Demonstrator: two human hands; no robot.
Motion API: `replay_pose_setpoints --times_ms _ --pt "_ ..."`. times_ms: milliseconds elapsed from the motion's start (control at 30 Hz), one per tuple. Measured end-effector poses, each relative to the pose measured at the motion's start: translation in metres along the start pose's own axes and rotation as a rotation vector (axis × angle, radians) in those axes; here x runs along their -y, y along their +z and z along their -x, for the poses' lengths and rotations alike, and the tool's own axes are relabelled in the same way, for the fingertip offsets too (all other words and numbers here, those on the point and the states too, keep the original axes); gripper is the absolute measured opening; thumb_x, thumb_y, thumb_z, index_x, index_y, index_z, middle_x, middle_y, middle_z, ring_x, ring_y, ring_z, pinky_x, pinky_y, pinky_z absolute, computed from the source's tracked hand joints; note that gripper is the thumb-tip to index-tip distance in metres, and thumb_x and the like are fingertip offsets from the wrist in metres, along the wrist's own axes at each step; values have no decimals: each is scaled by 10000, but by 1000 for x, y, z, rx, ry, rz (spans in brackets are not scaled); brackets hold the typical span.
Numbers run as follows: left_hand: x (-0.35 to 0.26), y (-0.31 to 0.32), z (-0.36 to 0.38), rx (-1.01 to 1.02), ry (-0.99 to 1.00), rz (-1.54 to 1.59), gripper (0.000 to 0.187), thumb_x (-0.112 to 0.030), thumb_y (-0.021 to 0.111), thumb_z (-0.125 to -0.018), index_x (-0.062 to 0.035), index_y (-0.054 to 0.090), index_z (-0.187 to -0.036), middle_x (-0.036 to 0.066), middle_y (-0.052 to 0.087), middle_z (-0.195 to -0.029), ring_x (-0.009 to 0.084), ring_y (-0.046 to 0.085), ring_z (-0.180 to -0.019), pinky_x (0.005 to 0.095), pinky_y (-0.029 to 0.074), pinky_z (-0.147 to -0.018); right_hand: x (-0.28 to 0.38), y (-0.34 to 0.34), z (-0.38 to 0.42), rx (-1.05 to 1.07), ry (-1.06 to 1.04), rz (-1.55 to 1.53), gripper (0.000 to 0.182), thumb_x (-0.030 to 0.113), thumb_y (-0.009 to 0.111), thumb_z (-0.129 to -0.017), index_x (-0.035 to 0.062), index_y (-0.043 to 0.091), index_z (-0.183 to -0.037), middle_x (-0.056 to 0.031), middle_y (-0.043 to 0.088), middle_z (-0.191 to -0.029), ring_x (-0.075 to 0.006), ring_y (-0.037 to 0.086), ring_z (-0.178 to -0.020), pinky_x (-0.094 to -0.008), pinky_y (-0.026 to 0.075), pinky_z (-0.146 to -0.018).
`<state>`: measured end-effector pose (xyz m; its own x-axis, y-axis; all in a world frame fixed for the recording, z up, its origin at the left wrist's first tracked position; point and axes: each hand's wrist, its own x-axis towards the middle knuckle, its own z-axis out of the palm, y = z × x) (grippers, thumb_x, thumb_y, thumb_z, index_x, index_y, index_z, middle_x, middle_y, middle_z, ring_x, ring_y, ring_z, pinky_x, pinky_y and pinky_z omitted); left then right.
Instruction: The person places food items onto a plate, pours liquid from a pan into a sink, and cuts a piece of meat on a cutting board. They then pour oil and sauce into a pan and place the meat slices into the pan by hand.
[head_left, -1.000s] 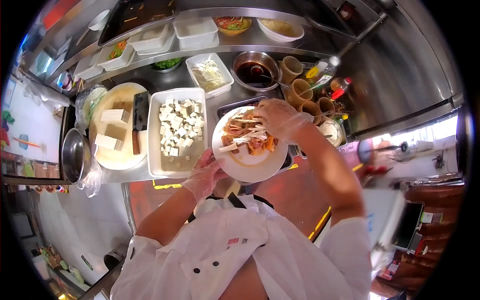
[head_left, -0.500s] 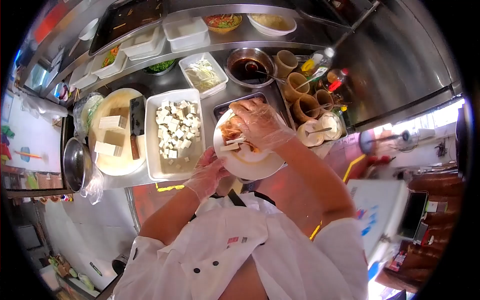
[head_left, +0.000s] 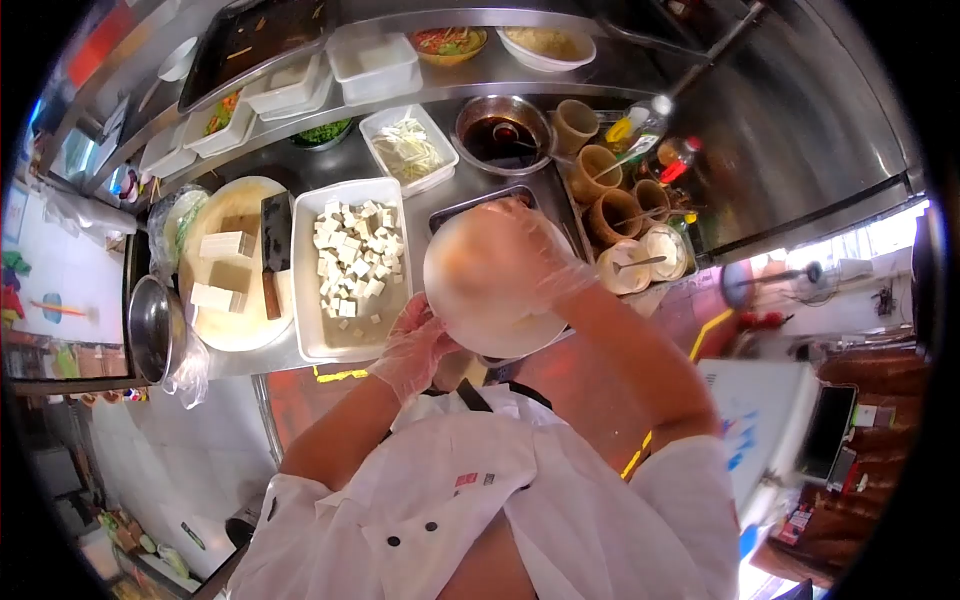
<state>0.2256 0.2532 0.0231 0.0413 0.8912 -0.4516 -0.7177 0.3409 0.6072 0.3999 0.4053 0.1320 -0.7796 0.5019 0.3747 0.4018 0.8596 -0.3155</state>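
Note:
My left hand [head_left: 412, 340], in a clear plastic glove, grips the left rim of a round white plate [head_left: 505, 342], its fingers closed on the edge. My right hand [head_left: 535, 255], gloved the same way, reaches over the plate from the right. Its fingers and the food on the plate are smeared, so what they hold cannot be made out. Left of the plate stands a white tray [head_left: 318, 320] with many white tofu cubes [head_left: 355, 255]. Behind the plate lies a dark metal tray [head_left: 445, 215], partly covered by it.
A cleaver [head_left: 275, 240] and tofu blocks [head_left: 226, 246] lie on a round cutting board [head_left: 250, 335]. Farther back are a tub of pale strips [head_left: 410, 148] and a steel bowl of dark sauce [head_left: 490, 140]. Brown cups [head_left: 595, 175] and bottles [head_left: 655, 120] stand right, below a shelf [head_left: 470, 80].
The plate's middle and my right fingers, sharp before with shredded brown food under them, are now blurred. Both hands stay in nearly the same places; the plate has barely moved.

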Motion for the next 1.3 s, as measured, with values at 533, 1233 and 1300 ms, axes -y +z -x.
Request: replay_pose_setpoints --times_ms 533,1233,1300 --pt "3 -2 -4 -66 -30 12 424 13 623 -945 -76 524 -1348 136 635 -1244 286 681 -1081 428 645 -850 6 16 4 70 98 -79 636 448 806 -730 36 640 -1185 -181 596 -1251 -381 521 -1232 -474 383 -1104" --pt "-5 -3 0 7 15 8 401 -18 601 -963 -47 498 -1349 152 637 -1242 279 688 -1064 430 639 -863 -7 10 -13 345 -81 -27 758 540 845 -645 101 631 -1224 -117 557 -1321 -324 473 -1256 -485 343 -1103" --pt "-7 -2 0 -21 -7 5 408 -11 602 -959 -48 496 -1352 154 631 -1250 286 683 -1078 439 635 -877 -5 7 -15 371 -93 -9 753 533 848 -646 102 633 -1225 -115 547 -1333 -323 464 -1264 -485 335 -1111"
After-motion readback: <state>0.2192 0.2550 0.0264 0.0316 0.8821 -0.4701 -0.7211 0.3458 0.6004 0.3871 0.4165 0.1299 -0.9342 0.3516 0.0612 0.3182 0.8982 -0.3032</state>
